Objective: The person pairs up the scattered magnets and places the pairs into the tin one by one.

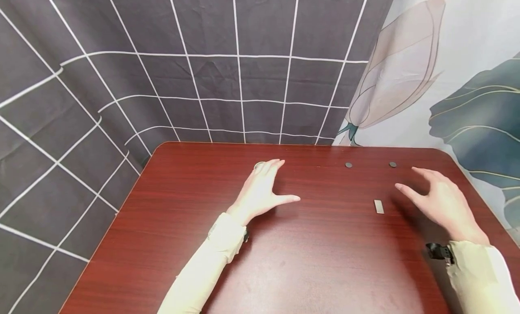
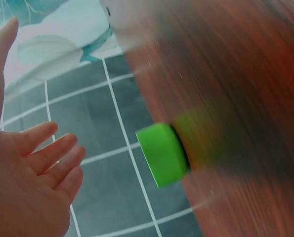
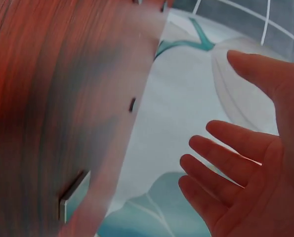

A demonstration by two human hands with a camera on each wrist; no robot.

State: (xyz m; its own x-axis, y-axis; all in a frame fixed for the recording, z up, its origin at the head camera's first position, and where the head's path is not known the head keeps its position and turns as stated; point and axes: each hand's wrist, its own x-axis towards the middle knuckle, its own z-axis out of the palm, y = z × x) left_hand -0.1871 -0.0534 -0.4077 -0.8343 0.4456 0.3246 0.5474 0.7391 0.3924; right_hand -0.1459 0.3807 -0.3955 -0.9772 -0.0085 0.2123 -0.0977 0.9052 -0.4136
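My left hand (image 1: 260, 194) is held over the left-middle of the table, thumb spread from the extended fingers, with nothing in its grasp. Beyond its fingers, a green round object (image 2: 161, 155) stands on the tabletop. In the head view the hand covers most of it, leaving only a pale rim (image 1: 258, 165). On the right, my right hand (image 1: 444, 203) hovers with fingers apart and holds nothing. A flat silver rectangular piece (image 1: 378, 206) lies to its left, also visible in the right wrist view as a thin slab (image 3: 75, 197).
Two small dark discs (image 1: 348, 165) (image 1: 392, 164) lie near the far edge of the reddish-brown wooden table (image 1: 317, 250). Behind it hang a dark grid-patterned curtain (image 1: 211, 74) and a white curtain with large floral prints (image 1: 406, 79).
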